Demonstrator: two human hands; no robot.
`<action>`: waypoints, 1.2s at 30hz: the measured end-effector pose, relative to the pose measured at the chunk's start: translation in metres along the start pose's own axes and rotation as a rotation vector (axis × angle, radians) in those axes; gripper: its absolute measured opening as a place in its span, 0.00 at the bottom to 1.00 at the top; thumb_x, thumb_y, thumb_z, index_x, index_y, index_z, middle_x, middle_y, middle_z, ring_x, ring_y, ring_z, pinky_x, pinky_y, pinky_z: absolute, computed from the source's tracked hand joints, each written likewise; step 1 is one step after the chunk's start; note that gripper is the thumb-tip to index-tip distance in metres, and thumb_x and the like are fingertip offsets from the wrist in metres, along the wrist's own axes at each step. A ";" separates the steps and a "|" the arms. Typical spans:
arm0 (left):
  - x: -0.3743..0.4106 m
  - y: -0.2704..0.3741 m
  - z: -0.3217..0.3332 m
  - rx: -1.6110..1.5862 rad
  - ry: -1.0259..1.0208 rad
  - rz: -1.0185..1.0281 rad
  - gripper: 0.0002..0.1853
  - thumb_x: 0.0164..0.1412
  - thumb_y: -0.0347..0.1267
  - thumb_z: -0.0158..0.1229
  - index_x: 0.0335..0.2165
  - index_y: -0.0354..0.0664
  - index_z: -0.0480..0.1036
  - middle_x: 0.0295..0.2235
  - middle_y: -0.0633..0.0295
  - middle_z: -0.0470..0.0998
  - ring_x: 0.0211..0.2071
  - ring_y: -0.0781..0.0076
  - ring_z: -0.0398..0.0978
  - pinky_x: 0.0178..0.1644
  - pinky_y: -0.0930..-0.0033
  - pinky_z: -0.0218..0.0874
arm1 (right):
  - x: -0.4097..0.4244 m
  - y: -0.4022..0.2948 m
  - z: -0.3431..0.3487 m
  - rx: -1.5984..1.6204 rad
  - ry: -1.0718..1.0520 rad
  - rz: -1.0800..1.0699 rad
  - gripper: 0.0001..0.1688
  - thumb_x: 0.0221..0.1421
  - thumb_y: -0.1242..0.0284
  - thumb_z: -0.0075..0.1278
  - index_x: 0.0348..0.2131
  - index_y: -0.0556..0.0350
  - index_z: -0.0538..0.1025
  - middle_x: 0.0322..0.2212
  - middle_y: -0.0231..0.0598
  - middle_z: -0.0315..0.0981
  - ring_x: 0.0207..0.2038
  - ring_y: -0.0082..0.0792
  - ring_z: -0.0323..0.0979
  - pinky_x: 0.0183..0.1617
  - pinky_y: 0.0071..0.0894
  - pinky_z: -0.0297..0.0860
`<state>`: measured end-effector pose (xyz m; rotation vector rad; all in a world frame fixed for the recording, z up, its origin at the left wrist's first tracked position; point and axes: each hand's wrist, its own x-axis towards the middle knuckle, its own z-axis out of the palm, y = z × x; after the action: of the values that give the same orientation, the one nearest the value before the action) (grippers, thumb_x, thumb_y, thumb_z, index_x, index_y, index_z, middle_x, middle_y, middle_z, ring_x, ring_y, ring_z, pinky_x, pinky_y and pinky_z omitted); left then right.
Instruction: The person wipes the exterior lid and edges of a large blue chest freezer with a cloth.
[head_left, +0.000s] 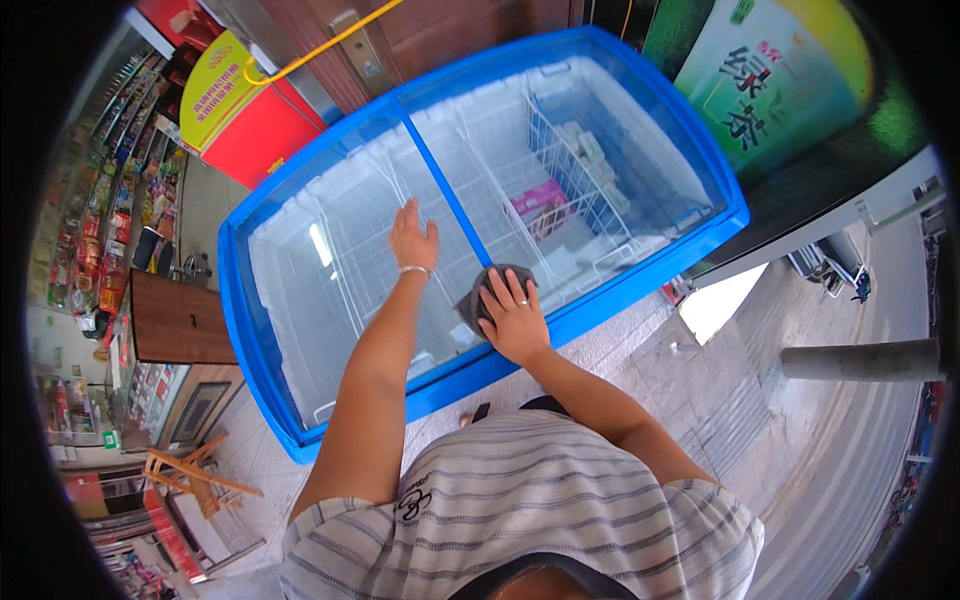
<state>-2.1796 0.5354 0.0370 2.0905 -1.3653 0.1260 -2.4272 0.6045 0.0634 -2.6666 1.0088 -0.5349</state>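
Under my right hand (516, 319) a dark grey cloth (474, 306) is pressed onto the glass lid at the near end of the blue divider bar (444, 184). My left hand (414, 236) is over the left glass pane (330, 262), fingers apart and holding nothing; whether its palm touches the glass I cannot tell. Both panes belong to a chest freezer with a bright blue frame (457, 384). Through the glass I see white wire baskets (577, 180), a pink package (538, 206) and some pale packages (592, 154) at the right.
A red and yellow-green display box (247, 120) stands beyond the freezer's left corner, near a yellow cable (330, 45). To the right is a green printed panel (780, 82). At left are a brown wooden counter (176, 319), stocked shelves (105, 225) and a wooden folding stool (196, 476).
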 end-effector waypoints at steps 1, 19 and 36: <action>-0.010 -0.003 -0.007 -0.119 0.006 -0.002 0.29 0.54 0.35 0.52 0.55 0.45 0.59 0.57 0.57 0.60 0.59 0.54 0.53 0.61 0.52 0.42 | -0.005 -0.004 0.005 -0.043 -0.011 0.006 0.32 0.51 0.58 0.47 0.54 0.50 0.65 0.61 0.40 0.44 0.63 0.44 0.42 0.63 0.54 0.42; -0.141 -0.305 -0.305 0.383 -0.092 -0.783 0.39 0.56 0.49 0.49 0.60 0.44 0.47 0.59 0.52 0.53 0.58 0.50 0.55 0.58 0.51 0.50 | 0.113 -0.066 0.080 -0.297 0.120 0.115 0.34 0.52 0.56 0.44 0.54 0.56 0.63 0.59 0.50 0.49 0.61 0.52 0.46 0.61 0.50 0.48; -0.149 -0.326 -0.295 -0.146 0.108 -0.710 0.35 0.53 0.31 0.56 0.58 0.39 0.53 0.56 0.50 0.59 0.57 0.55 0.57 0.59 0.62 0.48 | 0.463 -0.060 0.153 -0.350 0.115 0.599 0.40 0.57 0.47 0.34 0.58 0.56 0.58 0.61 0.49 0.44 0.64 0.48 0.41 0.62 0.51 0.43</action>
<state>-1.8959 0.9019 0.0644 2.2717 -0.4947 -0.1515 -2.0061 0.3505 0.0621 -2.4200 1.9914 -0.4078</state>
